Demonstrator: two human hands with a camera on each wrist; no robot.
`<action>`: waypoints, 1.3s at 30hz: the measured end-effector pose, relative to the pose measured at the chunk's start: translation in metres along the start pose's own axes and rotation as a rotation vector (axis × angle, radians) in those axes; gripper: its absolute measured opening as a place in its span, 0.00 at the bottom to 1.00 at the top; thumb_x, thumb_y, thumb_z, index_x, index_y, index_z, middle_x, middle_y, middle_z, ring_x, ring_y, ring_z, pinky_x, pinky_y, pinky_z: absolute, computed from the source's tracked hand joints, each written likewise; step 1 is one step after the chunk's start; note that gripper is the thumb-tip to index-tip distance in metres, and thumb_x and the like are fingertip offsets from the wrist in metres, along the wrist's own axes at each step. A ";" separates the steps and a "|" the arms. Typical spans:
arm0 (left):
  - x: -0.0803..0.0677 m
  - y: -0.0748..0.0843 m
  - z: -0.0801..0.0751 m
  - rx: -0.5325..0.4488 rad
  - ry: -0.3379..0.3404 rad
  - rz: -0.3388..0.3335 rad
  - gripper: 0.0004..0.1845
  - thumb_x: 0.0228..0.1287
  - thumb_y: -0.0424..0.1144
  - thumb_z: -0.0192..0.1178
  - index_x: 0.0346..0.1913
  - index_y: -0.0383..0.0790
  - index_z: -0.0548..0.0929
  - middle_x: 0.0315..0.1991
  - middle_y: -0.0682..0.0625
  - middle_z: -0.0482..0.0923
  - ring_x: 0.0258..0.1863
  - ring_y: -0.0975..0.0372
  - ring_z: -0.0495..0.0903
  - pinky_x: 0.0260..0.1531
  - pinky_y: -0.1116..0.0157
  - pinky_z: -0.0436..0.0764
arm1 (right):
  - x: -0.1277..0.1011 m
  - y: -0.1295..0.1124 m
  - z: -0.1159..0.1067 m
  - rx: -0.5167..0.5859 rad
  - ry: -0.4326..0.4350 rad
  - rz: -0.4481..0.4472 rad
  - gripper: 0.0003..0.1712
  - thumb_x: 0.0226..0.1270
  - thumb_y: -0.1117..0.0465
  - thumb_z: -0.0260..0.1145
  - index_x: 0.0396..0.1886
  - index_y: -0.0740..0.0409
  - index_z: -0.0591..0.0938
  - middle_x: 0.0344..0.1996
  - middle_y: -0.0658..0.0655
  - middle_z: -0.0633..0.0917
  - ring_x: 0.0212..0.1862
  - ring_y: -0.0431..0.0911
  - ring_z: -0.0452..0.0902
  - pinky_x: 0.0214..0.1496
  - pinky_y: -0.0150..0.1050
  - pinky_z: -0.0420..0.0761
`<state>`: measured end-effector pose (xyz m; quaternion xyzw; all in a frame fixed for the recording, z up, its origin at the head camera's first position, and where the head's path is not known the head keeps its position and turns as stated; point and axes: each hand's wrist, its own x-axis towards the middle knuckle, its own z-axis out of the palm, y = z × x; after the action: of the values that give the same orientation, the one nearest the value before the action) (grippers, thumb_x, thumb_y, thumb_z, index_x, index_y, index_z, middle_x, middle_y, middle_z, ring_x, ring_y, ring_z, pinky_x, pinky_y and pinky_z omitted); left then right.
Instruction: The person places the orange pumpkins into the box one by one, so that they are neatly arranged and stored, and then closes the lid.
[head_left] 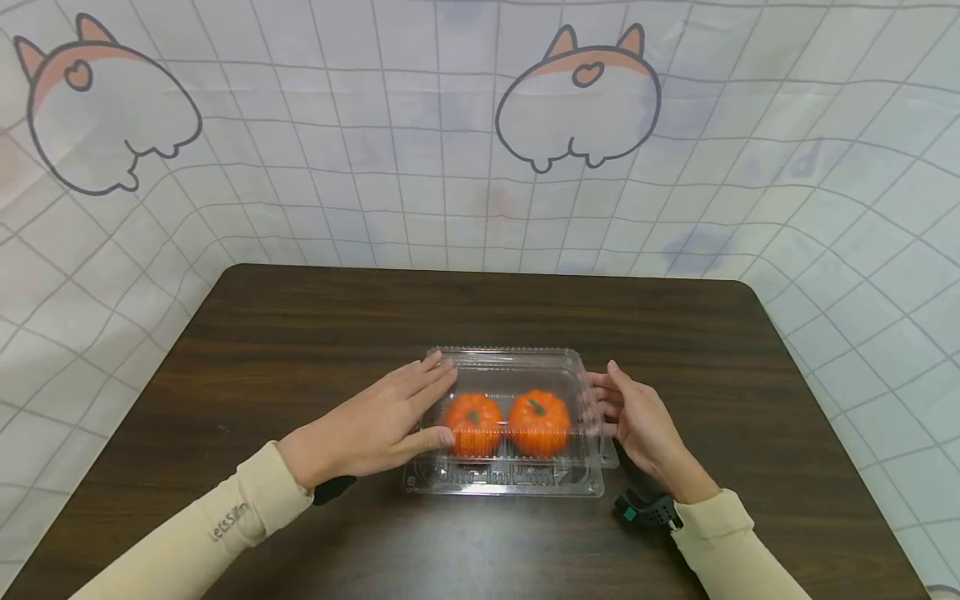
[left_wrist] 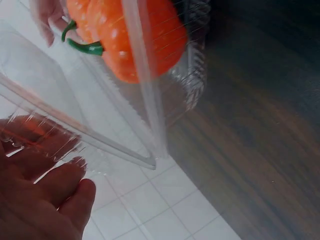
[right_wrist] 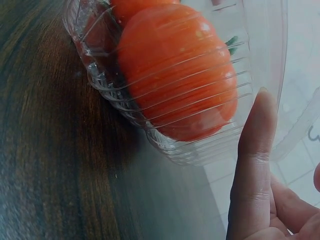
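Observation:
A clear plastic clamshell box (head_left: 510, 360) stands in the middle of the dark wooden table (head_left: 300, 333), lid down. Inside sit two orange pumpkins, one left (head_left: 472, 421) and one right (head_left: 538, 421). My left hand (head_left: 420, 408) lies flat on the lid's left part, fingers straight, thumb at the front edge. My right hand (head_left: 606, 402) touches the box's right side with relaxed fingers. The left wrist view shows a pumpkin (left_wrist: 145, 45) behind the lid's edge (left_wrist: 100, 145), above my left fingers (left_wrist: 50, 195). In the right wrist view a pumpkin (right_wrist: 175, 75) sits behind the ribbed wall (right_wrist: 115, 95), with a straight finger (right_wrist: 252, 150) beside it.
A white grid-patterned cloth (head_left: 480, 208) with cartoon animal prints hangs behind and around the table. A black and teal wrist mount (head_left: 645, 510) sits at my right cuff. Bare tabletop stretches left, right and behind the box.

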<state>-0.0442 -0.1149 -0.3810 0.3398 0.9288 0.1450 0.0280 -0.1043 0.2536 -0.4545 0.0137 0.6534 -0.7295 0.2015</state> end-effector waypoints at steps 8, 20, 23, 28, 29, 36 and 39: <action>-0.003 0.000 0.012 0.101 0.055 0.046 0.48 0.76 0.71 0.36 0.79 0.31 0.62 0.80 0.36 0.61 0.83 0.44 0.55 0.81 0.45 0.60 | 0.000 -0.001 0.000 -0.015 0.004 -0.003 0.39 0.80 0.34 0.51 0.67 0.64 0.75 0.37 0.43 0.86 0.35 0.36 0.82 0.35 0.32 0.87; -0.008 -0.002 0.031 0.283 0.160 0.095 0.51 0.74 0.74 0.27 0.78 0.32 0.64 0.80 0.37 0.62 0.82 0.47 0.60 0.81 0.49 0.62 | -0.001 -0.003 0.001 -0.007 -0.009 0.004 0.40 0.80 0.34 0.51 0.69 0.65 0.73 0.37 0.45 0.85 0.36 0.37 0.83 0.39 0.36 0.90; -0.009 -0.002 0.035 0.297 0.177 0.098 0.51 0.74 0.74 0.29 0.78 0.32 0.64 0.80 0.37 0.61 0.82 0.47 0.60 0.82 0.50 0.62 | -0.001 -0.003 0.002 -0.016 -0.001 0.009 0.39 0.80 0.35 0.51 0.69 0.64 0.74 0.37 0.45 0.85 0.36 0.38 0.83 0.39 0.37 0.90; -0.013 0.002 0.042 0.328 0.209 0.093 0.52 0.74 0.75 0.27 0.77 0.32 0.66 0.79 0.37 0.63 0.81 0.47 0.61 0.81 0.50 0.63 | -0.002 -0.003 0.001 -0.032 -0.018 0.011 0.37 0.80 0.36 0.52 0.69 0.63 0.74 0.38 0.45 0.86 0.37 0.38 0.83 0.41 0.37 0.90; -0.013 0.003 0.044 0.332 0.216 0.092 0.52 0.73 0.75 0.27 0.77 0.32 0.66 0.79 0.37 0.63 0.81 0.47 0.61 0.81 0.51 0.63 | -0.002 -0.002 0.001 -0.035 -0.020 0.010 0.37 0.80 0.36 0.53 0.69 0.62 0.74 0.38 0.45 0.86 0.37 0.38 0.83 0.41 0.37 0.90; -0.014 0.009 0.052 0.347 0.248 0.087 0.52 0.74 0.75 0.26 0.77 0.32 0.66 0.79 0.37 0.64 0.81 0.47 0.61 0.81 0.51 0.64 | -0.010 -0.005 -0.004 -0.105 -0.006 0.025 0.38 0.81 0.37 0.51 0.72 0.64 0.72 0.40 0.45 0.85 0.40 0.39 0.83 0.43 0.37 0.90; -0.015 0.012 0.055 0.347 0.254 0.080 0.52 0.74 0.75 0.26 0.77 0.32 0.66 0.79 0.37 0.64 0.81 0.47 0.61 0.81 0.51 0.64 | -0.017 -0.006 -0.007 -0.164 -0.010 0.044 0.39 0.81 0.36 0.52 0.72 0.63 0.72 0.41 0.46 0.85 0.41 0.40 0.82 0.45 0.38 0.90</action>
<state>-0.0169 -0.1024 -0.4307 0.3553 0.9217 0.0254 -0.1539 -0.0919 0.2652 -0.4447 0.0078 0.7093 -0.6693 0.2211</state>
